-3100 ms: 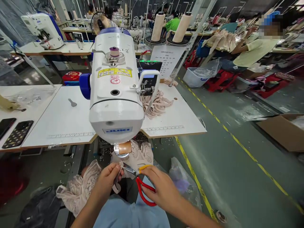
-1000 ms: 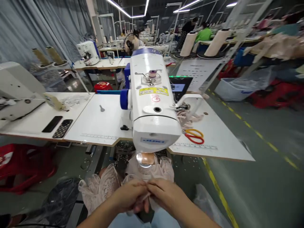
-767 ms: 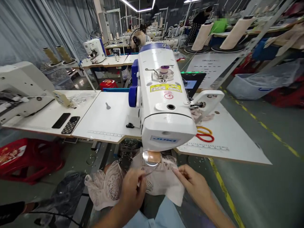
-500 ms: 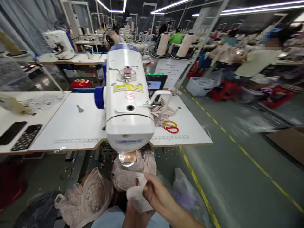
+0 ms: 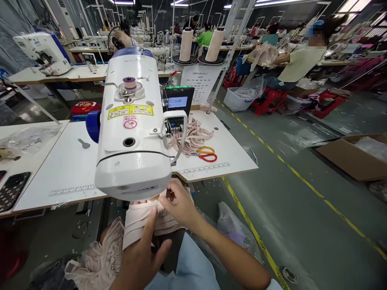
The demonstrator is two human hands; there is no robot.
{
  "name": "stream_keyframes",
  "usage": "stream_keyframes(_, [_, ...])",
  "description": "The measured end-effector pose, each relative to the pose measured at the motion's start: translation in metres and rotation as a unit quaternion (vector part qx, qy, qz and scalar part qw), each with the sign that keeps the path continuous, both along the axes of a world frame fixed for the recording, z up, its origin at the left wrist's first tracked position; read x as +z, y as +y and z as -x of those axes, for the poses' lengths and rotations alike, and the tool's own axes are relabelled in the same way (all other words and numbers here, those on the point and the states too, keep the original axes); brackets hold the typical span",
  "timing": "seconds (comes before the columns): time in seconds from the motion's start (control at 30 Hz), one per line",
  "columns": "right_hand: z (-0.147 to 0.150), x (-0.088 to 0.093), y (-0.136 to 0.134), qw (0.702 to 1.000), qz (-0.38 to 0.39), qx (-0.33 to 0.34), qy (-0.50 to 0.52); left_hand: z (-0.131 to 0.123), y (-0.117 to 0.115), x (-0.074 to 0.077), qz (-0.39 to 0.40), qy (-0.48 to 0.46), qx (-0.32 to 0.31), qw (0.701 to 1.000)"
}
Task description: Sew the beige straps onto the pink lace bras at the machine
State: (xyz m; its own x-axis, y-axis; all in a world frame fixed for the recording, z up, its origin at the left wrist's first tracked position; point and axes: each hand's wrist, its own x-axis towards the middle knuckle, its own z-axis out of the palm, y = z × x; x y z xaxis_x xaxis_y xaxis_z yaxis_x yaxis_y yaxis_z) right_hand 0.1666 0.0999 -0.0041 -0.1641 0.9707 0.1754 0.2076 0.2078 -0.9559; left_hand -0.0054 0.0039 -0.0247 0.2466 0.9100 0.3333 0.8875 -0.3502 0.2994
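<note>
A white sewing machine (image 5: pixel 133 133) fills the centre, its head overhanging a beige bra (image 5: pixel 139 219) that lies bunched beneath it. My left hand (image 5: pixel 140 251) rests on the bra's smooth band, index finger stretched toward the needle area and thumb spread apart. Close under the machine head's right side, my right hand (image 5: pixel 181 205) pinches a beige edge of the bra between thumb and fingers. The needle is hidden behind the machine head. Lower left hangs more beige lace fabric (image 5: pixel 101 257).
Scissors with red and yellow handles (image 5: pixel 208 155) lie by a heap of beige straps (image 5: pixel 196 135) on the white table (image 5: pixel 232 153). Thread cones (image 5: pixel 186 45) stand behind. A patterned phone (image 5: pixel 13 191) is at far left. A clear plastic bag (image 5: pixel 237 229) sits below right.
Both hands have moved up to the machine. The small beige piece held between them is no longer distinct; my left hand now lies on the band. The view has shifted, moving the machine left.
</note>
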Motion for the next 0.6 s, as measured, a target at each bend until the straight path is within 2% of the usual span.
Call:
stream_keyframes(0.1, [0.004, -0.012, 0.012, 0.99, 0.092, 0.027, 0.099, -0.001, 0.011, 0.003, -0.007, 0.064, 0.003, 0.998])
stream_keyframes(0.17, [0.005, -0.014, 0.019, 0.986, 0.102, 0.03, 0.125, 0.0, 0.014, 0.007, -0.017, 0.103, 0.004, 0.995])
stream_keyframes(0.27, [0.006, -0.009, 0.031, 0.997, 0.036, 0.01, 0.073, 0.001, 0.017, 0.012, -0.003, 0.131, 0.003, 0.991])
stream_keyframes(0.37, [0.006, -0.003, 0.043, 0.999, -0.022, -0.008, 0.026, 0.002, 0.019, 0.014, 0.049, 0.107, 0.013, 0.993])
stream_keyframes(0.5, [0.008, -0.001, 0.052, 0.999, -0.037, 0.006, -0.02, 0.002, 0.022, 0.015, 0.131, 0.045, 0.034, 0.99])
stream_keyframes(0.6, [0.008, -0.004, 0.055, 0.998, -0.046, 0.015, -0.034, 0.003, 0.025, 0.017, 0.147, 0.04, 0.037, 0.988])
